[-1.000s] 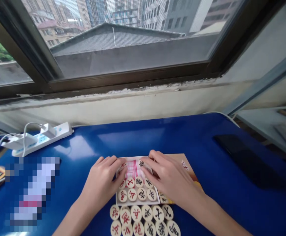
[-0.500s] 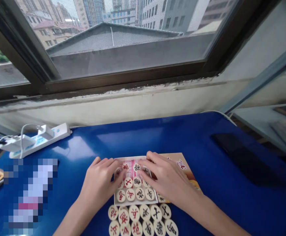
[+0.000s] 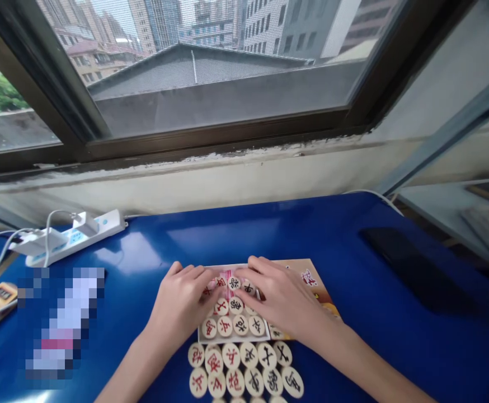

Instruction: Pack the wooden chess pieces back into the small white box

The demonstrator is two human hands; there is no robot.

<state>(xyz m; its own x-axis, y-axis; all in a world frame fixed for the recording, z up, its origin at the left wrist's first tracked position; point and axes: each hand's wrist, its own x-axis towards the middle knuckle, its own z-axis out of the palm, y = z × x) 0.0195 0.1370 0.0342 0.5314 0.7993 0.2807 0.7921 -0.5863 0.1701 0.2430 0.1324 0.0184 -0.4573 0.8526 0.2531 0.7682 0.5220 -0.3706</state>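
A shallow white box holds round Chinese chess pieces with red characters on the left and black ones on the right. At its far left, my left hand has thumb and fingers bent around a red Chinese chess piece. Opposite it, my right hand curls over the far right, its fingertips at a black Chinese chess piece. My fingers partly cover the pieces beside these two. Pink printed lines show between them. In front of the box, several more chess pieces stand in rows on the blue table.
A printed box lid lies against the box's right side. A dark flat object rests farther right on the blue table. At left are a white power strip with cords and a blurred-out item. A window stands behind.
The red and black pieces at the far end of the box sit slightly closer together, with my hands still around them. The whole view has shifted a little.
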